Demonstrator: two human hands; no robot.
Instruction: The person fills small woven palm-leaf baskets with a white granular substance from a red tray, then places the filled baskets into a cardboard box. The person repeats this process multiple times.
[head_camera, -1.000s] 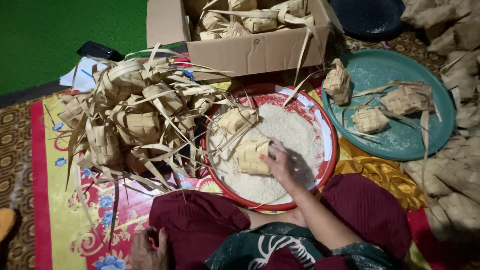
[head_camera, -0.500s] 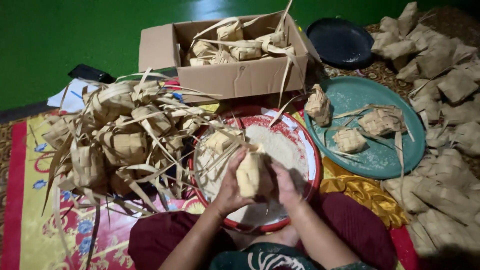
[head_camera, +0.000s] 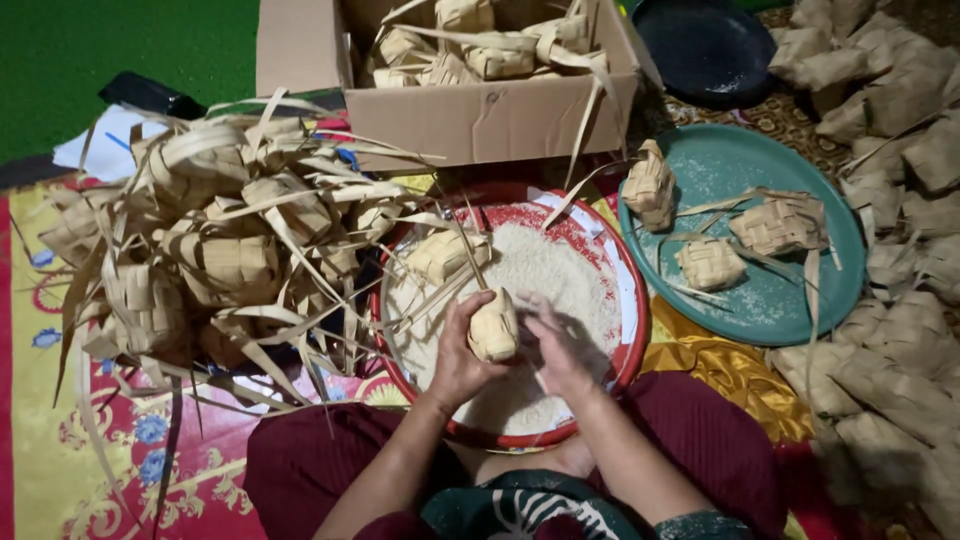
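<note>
Hands meeting mid-frame now, you are gripping the woven palm pouch (head_camera: 494, 326) in left-hand fingers (head_camera: 462, 352) over the red rice tray (head_camera: 630, 300) while right-hand fingers (head_camera: 552, 345), lifted off the rice, are curling beside it.

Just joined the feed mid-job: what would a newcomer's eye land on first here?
First, the left hand and right hand together around a small woven leaf pouch, held over the red-rimmed basin of white rice at centre. Next, the big tangled heap of empty woven pouches to the left. Then the teal tray on the right with a few pouches, and the cardboard box of pouches behind the basin.
</note>
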